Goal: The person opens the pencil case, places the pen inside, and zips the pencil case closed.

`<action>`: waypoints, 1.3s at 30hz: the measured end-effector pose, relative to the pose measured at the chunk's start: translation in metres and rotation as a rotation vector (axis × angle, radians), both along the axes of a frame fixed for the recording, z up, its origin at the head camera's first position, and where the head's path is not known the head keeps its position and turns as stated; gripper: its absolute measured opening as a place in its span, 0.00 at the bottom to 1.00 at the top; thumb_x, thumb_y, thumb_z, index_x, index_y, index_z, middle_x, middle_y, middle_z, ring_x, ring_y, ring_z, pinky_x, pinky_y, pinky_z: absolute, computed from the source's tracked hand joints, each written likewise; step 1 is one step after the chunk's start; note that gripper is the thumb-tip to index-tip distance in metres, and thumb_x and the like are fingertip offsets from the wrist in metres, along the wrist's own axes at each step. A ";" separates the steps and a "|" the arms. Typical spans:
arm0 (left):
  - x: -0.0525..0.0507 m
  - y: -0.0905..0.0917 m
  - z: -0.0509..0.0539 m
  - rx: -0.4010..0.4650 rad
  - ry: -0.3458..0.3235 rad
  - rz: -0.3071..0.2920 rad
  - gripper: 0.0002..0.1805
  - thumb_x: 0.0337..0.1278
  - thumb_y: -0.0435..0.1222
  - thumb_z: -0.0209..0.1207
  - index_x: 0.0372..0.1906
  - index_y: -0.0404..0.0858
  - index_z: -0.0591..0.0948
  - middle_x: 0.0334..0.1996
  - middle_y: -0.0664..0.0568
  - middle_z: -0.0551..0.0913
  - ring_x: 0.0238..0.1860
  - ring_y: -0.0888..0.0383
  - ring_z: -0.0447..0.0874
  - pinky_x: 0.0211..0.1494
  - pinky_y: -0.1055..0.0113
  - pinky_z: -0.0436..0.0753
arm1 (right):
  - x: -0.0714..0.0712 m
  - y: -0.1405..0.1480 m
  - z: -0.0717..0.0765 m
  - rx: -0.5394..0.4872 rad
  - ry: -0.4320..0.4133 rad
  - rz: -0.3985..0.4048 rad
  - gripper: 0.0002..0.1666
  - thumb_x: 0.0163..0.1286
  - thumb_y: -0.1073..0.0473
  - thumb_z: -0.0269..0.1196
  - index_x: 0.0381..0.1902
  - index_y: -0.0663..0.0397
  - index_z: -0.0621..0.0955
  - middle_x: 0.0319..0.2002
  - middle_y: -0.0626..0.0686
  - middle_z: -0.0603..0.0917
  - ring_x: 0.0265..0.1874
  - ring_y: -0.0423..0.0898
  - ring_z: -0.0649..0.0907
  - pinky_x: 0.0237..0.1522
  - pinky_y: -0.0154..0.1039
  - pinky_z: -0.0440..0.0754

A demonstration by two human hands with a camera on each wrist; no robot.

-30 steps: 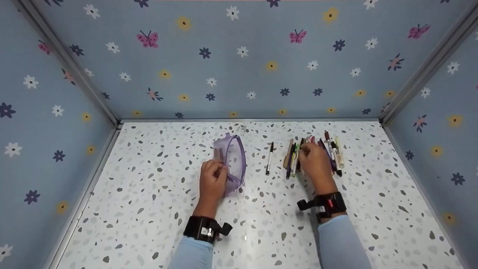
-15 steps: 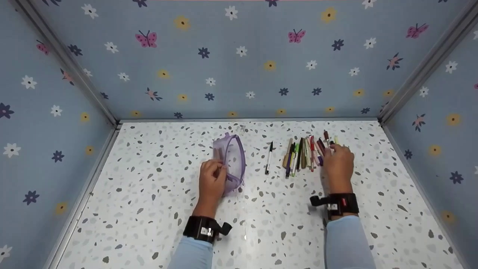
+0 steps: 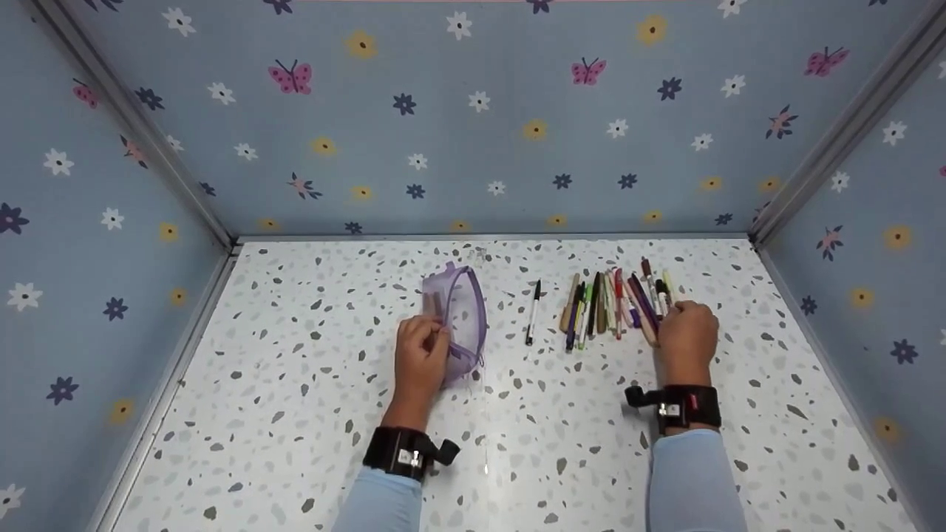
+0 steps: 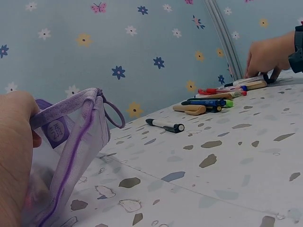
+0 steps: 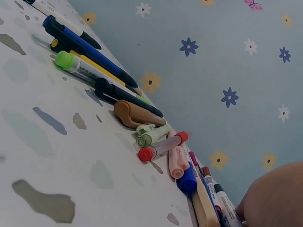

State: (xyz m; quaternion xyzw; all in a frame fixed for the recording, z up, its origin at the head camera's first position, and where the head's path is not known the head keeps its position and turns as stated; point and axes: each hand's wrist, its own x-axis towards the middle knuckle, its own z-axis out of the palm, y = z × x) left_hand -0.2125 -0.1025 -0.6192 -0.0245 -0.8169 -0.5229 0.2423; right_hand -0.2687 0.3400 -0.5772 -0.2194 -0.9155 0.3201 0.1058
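Observation:
My left hand (image 3: 421,355) pinches the near side of a purple mesh pencil case (image 3: 481,310), whose mouth gapes to the right. In the left wrist view the case's zip edge (image 4: 78,142) and a round label show beside the fingers. My right hand (image 3: 689,336) is at the right end of a row of pens. Its fingers are curled at the lower end of a white marker (image 3: 661,292) with a dark cap, covering that end. The right wrist view shows this marker (image 5: 226,205) against the hand.
Several pens and markers lie side by side, among them a red-capped pen (image 3: 618,303), a tan marker (image 3: 569,307) and a green-capped one (image 5: 78,66). A white pen with black ends (image 3: 533,314) lies apart, between row and case. Flower-patterned walls (image 3: 473,133) enclose the speckled table (image 3: 295,414).
My right hand has moved right along the row, from its middle to its right end, uncovering the red-capped and purple pens. The left hand and the pencil case have stayed in place.

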 end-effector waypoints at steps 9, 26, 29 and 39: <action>0.000 0.000 -0.001 -0.005 0.022 0.001 0.07 0.72 0.32 0.68 0.36 0.33 0.89 0.52 0.43 0.92 0.59 0.45 0.82 0.68 0.49 0.82 | 0.002 -0.001 0.001 -0.124 -0.024 -0.013 0.26 0.88 0.55 0.60 0.72 0.67 0.84 0.64 0.71 0.89 0.59 0.67 0.89 0.63 0.62 0.87; 0.000 -0.003 0.000 -0.017 -0.001 -0.006 0.08 0.74 0.34 0.67 0.35 0.36 0.88 0.53 0.45 0.92 0.59 0.46 0.82 0.66 0.50 0.82 | -0.001 0.002 0.009 -0.117 -0.063 -0.014 0.29 0.87 0.59 0.54 0.78 0.63 0.80 0.67 0.71 0.87 0.65 0.69 0.87 0.67 0.63 0.85; 0.000 -0.002 0.001 -0.015 -0.001 -0.004 0.09 0.74 0.34 0.67 0.35 0.34 0.88 0.53 0.44 0.92 0.59 0.45 0.82 0.66 0.50 0.82 | -0.001 0.000 0.015 -0.128 -0.044 -0.018 0.30 0.88 0.58 0.54 0.82 0.58 0.77 0.65 0.69 0.88 0.60 0.67 0.88 0.61 0.61 0.86; -0.001 0.001 0.001 0.003 -0.010 -0.005 0.08 0.74 0.33 0.67 0.35 0.35 0.89 0.53 0.44 0.91 0.59 0.46 0.82 0.65 0.51 0.82 | -0.001 -0.029 0.041 -0.305 0.043 0.092 0.33 0.87 0.53 0.58 0.85 0.48 0.74 0.67 0.65 0.86 0.51 0.55 0.87 0.40 0.37 0.83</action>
